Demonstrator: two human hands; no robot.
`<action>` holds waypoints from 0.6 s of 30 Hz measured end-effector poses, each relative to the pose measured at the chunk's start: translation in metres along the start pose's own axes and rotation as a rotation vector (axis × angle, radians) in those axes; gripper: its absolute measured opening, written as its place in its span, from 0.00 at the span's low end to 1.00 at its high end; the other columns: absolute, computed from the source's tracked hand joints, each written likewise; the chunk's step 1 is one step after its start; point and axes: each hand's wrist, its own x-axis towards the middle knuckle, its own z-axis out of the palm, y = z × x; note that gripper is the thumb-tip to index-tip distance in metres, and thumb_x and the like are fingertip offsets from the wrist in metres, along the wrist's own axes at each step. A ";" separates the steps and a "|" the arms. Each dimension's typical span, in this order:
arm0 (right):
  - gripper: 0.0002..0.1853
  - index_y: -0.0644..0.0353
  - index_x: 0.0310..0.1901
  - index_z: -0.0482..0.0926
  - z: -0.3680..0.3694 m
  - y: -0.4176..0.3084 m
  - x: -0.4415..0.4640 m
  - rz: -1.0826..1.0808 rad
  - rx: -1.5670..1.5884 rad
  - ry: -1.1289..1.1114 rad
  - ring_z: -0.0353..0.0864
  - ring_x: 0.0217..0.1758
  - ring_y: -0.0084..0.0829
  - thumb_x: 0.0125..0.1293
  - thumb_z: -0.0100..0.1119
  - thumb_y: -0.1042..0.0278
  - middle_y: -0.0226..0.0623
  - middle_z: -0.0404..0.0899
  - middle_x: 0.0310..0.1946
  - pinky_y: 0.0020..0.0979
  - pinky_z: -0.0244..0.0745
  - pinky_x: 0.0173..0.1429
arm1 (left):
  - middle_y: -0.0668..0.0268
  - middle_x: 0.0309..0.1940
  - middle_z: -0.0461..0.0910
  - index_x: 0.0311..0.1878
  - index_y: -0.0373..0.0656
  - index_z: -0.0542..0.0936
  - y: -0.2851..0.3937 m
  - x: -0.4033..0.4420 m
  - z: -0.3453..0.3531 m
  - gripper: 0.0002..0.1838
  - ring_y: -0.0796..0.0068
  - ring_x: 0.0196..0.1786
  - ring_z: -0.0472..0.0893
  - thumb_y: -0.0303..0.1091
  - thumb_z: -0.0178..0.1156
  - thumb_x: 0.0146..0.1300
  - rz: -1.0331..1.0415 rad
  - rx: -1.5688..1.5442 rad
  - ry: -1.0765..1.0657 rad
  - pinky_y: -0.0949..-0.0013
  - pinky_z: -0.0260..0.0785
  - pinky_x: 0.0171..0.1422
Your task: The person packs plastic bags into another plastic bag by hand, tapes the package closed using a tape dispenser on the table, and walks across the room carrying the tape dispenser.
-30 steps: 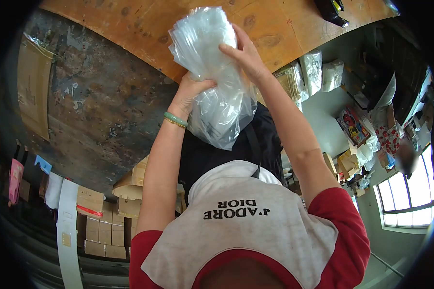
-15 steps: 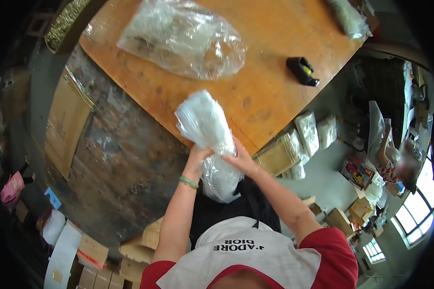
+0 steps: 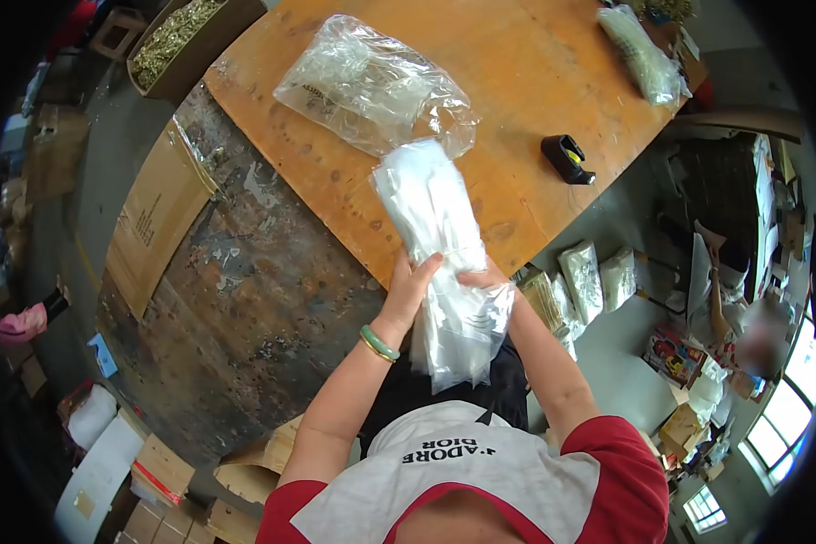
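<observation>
I'm gripping a bundle of clear plastic bags (image 3: 437,204) around its middle, left hand (image 3: 412,288) and right hand (image 3: 490,274) partly closed on opposite sides, near the desk (image 3: 517,82).

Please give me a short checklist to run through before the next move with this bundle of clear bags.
1. Left hand gripping the bundle: ok.
2. Right hand gripping it too: ok.
3. Bundle tied all the way round: cannot tell, hands and folds hide parts.
4. Table free of loose plastic: not ok, a crumpled clear bag lies there.
5. Tape dispenser apart from both hands: ok.
</observation>
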 end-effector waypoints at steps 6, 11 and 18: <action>0.43 0.67 0.66 0.60 -0.063 -0.042 0.008 0.238 0.081 0.057 0.78 0.55 0.37 0.46 0.69 0.72 0.45 0.73 0.57 0.36 0.73 0.59 | 0.63 0.50 0.69 0.65 0.41 0.65 0.029 0.085 -0.025 0.34 0.71 0.53 0.71 0.39 0.66 0.56 0.193 0.538 0.298 0.67 0.66 0.56; 0.48 0.66 0.67 0.57 -0.101 -0.099 0.021 0.216 0.009 0.053 0.73 0.60 0.37 0.44 0.71 0.67 0.44 0.69 0.61 0.38 0.69 0.63 | 0.53 0.50 0.68 0.61 0.47 0.66 0.052 0.208 0.002 0.35 0.54 0.50 0.72 0.33 0.69 0.49 0.610 1.373 0.648 0.58 0.68 0.54; 0.48 0.65 0.66 0.60 -0.095 -0.146 0.060 0.237 -0.077 0.065 0.73 0.59 0.35 0.41 0.74 0.64 0.42 0.71 0.58 0.36 0.67 0.64 | 0.56 0.42 0.74 0.56 0.50 0.71 0.055 0.275 -0.020 0.25 0.55 0.45 0.76 0.30 0.63 0.53 0.559 1.342 0.655 0.57 0.70 0.49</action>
